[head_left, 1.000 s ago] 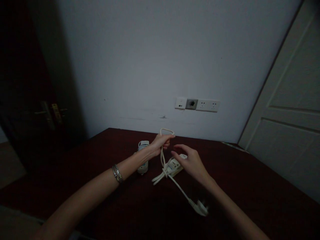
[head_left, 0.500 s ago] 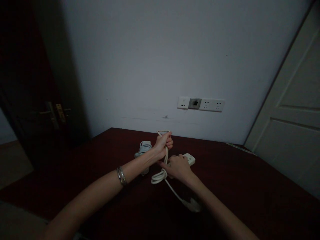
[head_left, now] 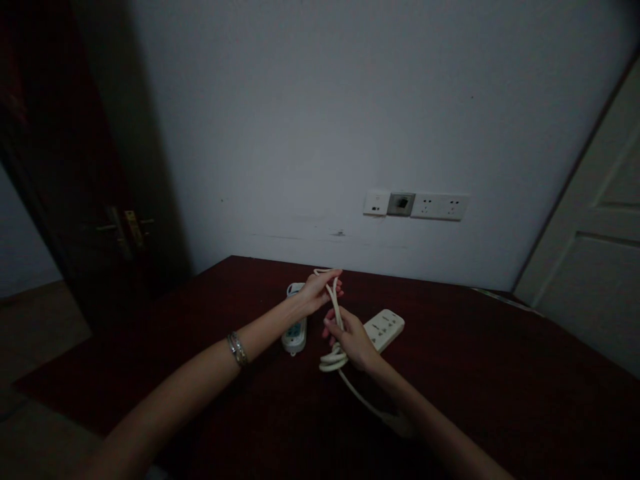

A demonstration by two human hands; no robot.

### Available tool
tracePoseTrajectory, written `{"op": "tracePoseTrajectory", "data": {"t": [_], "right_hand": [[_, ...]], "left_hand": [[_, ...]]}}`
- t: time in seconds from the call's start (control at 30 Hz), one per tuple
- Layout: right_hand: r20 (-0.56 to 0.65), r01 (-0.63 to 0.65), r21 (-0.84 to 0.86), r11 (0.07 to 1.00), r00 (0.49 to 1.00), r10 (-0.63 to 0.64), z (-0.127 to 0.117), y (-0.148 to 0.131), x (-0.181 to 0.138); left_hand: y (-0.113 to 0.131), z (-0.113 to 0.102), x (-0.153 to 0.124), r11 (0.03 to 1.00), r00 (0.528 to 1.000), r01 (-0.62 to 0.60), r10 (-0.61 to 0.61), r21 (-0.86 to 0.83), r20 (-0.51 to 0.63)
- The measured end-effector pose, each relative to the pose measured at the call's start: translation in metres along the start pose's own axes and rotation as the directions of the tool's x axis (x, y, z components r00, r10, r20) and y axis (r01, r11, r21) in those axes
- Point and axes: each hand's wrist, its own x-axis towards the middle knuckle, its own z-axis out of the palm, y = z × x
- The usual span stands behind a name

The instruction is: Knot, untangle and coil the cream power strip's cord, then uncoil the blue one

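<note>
A looped white power cord (head_left: 336, 303) runs between my two hands above the table. My left hand (head_left: 320, 291), with a bracelet on the wrist, has its thumb and curled fingers on the upper loop. Below and to the right, my right hand (head_left: 354, 339) grips the same cord just above its coiled bundle. A white power strip (head_left: 387, 328) lies flat beside my right hand, partly behind it. A second power strip (head_left: 295, 339), with bluish sockets, lies partly hidden under my left forearm. The cord's tail leads to a dim, blurred plug (head_left: 399, 424) near my right forearm.
The dark red table (head_left: 240, 280) meets a pale wall that carries a row of wall sockets (head_left: 439, 207). A dark door with a handle (head_left: 134, 227) stands at the left, a white panelled door (head_left: 595, 267) at the right. A thin strip (head_left: 507, 301) lies along the table's back right edge.
My right hand has come off the power strip and now grips the cord, lifting the coils slightly. My left fingers have loosened a little. More of both strips shows; the view has shifted left.
</note>
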Motion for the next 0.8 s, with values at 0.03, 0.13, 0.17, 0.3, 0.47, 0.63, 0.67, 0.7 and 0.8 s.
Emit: {"op": "tracePoseTrajectory", "data": {"t": [0.03,0.13,0.17,0.3,0.47,0.63,0.67,0.7,0.8], "right_hand": [[0.001,-0.020,0.052,0.998,1.000,0.020,0.001,0.001,0.001],[-0.041,-0.044,0.133,0.990,0.998,0.050,0.002,0.001,0.001],[-0.052,-0.048,0.148,0.988,0.997,0.057,0.002,0.001,0.000],[-0.051,-0.063,0.181,0.981,0.996,0.073,0.002,-0.002,-0.002],[0.013,-0.072,0.182,0.981,0.997,0.071,0.000,-0.004,-0.005],[0.071,-0.074,0.176,0.982,0.995,0.063,0.002,-0.002,-0.008],[0.069,-0.087,0.186,0.979,0.995,0.075,0.003,-0.001,-0.009],[0.064,-0.103,0.201,0.974,0.994,0.092,0.003,-0.001,-0.009],[0.054,-0.151,0.260,0.954,0.988,0.141,0.002,0.001,-0.007]], "left_hand": [[0.003,-0.006,0.002,1.000,1.000,0.017,-0.017,0.026,0.003],[0.016,-0.025,0.007,0.976,0.996,-0.039,0.055,0.213,-0.070],[0.022,-0.032,0.008,0.958,0.987,-0.082,0.117,0.276,-0.112],[0.044,-0.053,0.003,0.729,0.908,-0.391,0.404,0.562,0.107],[0.056,-0.044,-0.005,0.166,0.655,-0.752,0.295,0.638,0.695],[0.060,-0.020,0.003,-0.015,0.580,-0.809,0.151,0.588,0.801],[0.060,-0.019,0.005,-0.014,0.589,-0.804,0.128,0.595,0.798],[0.059,-0.019,0.008,-0.001,0.605,-0.793,0.117,0.609,0.788],[0.053,-0.030,0.014,0.133,0.701,-0.713,0.111,0.689,0.704]]}}
